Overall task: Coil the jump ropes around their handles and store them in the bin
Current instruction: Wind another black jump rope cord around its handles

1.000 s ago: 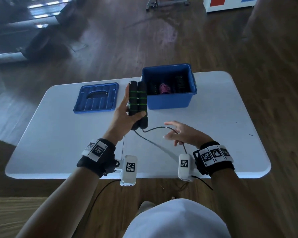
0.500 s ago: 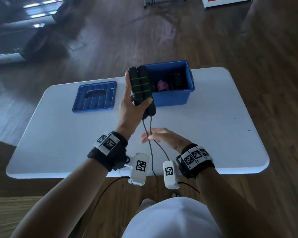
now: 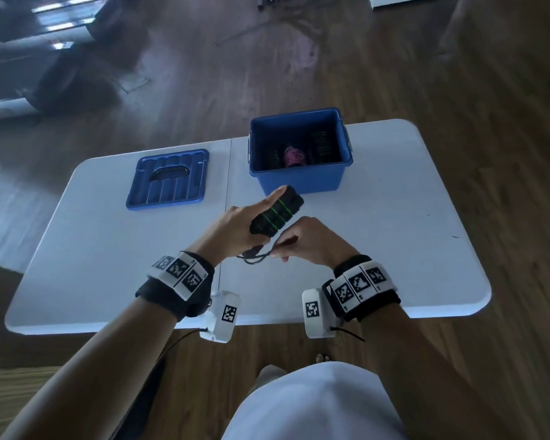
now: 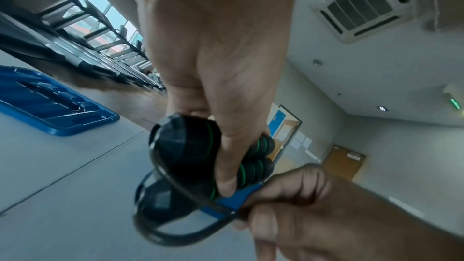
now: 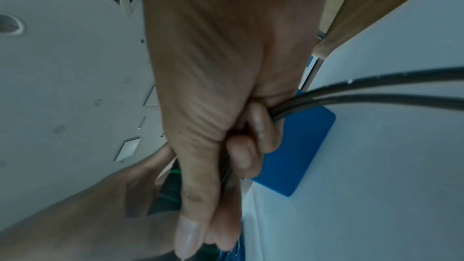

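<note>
Tilting away from the upright pose of a second ago, the pair of black handles (image 3: 277, 214) with green rings now lies slanted above the white table (image 3: 394, 249), its long axis running from the near-left cord end up toward the far right, the free end aimed at the front wall of the blue bin (image 3: 299, 182). The left hand (image 3: 232, 230) grips both handles side by side, thumb across them in the left-wrist view (image 4: 226, 158) and index finger laid straight along the upper side in the head view. It has come down from bin-rim height to just in front of the bin, close to the other hand.

The right hand (image 3: 308, 242), which a second ago lay spread and flat near the table with the cord trailing under it, is now curled, pinching the doubled black cord (image 3: 258, 257) between thumb and fingers just beside the handles' near end. In the right-wrist view two strands (image 5: 376, 90) pass out of the fist toward the right edge of the picture. In the left-wrist view the cord (image 4: 160, 168) loops out of the handle caps and bends back into that fist; whether any turn already lies around the handles cannot be told.

Inside the bin lie dark bundles with green rings (image 3: 323, 144) and a pink bundle (image 3: 294, 157). The blue lid (image 3: 169, 179) lies flat on the table to the left of the bin, apart from it, where it was before.
</note>
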